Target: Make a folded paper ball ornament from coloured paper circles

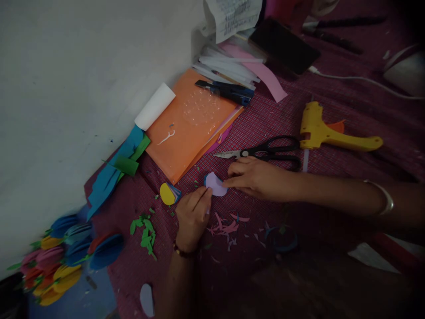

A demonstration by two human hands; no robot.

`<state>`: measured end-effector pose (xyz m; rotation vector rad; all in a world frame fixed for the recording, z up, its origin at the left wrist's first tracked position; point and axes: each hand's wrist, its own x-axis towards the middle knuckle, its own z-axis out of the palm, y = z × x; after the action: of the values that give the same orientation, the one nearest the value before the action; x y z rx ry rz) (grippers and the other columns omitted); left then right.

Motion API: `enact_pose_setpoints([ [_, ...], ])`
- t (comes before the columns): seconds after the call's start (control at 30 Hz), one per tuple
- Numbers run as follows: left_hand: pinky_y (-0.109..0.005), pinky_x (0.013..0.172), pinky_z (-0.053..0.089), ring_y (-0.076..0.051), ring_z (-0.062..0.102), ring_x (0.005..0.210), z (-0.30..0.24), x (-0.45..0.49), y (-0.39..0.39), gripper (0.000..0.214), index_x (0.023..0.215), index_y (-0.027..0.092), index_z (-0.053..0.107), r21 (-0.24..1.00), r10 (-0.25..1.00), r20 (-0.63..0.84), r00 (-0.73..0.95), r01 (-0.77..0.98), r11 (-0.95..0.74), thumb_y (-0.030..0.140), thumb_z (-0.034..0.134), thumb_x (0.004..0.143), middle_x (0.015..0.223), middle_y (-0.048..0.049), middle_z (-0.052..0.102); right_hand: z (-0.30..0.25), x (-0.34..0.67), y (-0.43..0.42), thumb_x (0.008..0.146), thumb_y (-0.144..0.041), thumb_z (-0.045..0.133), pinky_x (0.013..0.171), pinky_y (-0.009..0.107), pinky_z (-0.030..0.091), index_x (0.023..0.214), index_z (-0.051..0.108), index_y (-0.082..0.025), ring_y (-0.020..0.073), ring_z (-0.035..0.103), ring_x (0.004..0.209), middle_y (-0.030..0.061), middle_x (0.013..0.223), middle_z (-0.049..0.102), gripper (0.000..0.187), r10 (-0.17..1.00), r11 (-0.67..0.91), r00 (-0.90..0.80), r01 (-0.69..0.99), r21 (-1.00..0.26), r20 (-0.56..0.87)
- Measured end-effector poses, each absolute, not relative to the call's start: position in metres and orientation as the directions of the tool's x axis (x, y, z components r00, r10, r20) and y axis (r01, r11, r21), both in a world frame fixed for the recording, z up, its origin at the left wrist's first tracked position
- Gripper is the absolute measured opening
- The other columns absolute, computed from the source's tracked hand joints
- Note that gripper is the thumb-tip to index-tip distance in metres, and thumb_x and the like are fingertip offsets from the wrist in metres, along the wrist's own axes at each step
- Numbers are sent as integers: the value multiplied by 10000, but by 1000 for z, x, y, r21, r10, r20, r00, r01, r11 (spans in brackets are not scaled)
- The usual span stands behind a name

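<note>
A small lilac paper cutout point(216, 184) with a blue piece showing behind its left edge lies between my hands, just over the cloth. My left hand point(194, 216) is closed, fingertips pinching the paper's lower left edge. From the right, my right hand point(254, 179) grips the opposite edge between thumb and index finger, its other fingers curled. Close to my left hand rests a stack of folded paper cutouts, yellow on top point(168, 194). Black-handled scissors point(245, 153) lie just beyond my right hand, blades pointing left.
A yellow glue gun point(341, 138) lies at right. Orange sheets point(186, 133) bear a box cutter point(229, 92). Green leaf cutouts point(146, 232) and pink scraps point(229, 226) litter the maroon cloth. Colourful paper ornaments point(66, 257) sit lower left; a phone point(283, 44) lies at the back.
</note>
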<state>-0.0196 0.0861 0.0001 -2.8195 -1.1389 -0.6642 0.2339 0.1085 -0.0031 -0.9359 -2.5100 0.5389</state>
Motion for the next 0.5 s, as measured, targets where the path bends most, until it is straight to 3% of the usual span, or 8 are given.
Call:
enact_pose_setpoints([
  [0.5,-311,746,520,-187,645,856,0,-19,83,280,1096,135,632,144,681,362,637,683,-716,67,610,826,989,-99,697,-3,231,107,897,-206,549,762,324,297,1167,646,-295,181,462,838,44,967,583,300,690,698,-694,562,-445,205],
])
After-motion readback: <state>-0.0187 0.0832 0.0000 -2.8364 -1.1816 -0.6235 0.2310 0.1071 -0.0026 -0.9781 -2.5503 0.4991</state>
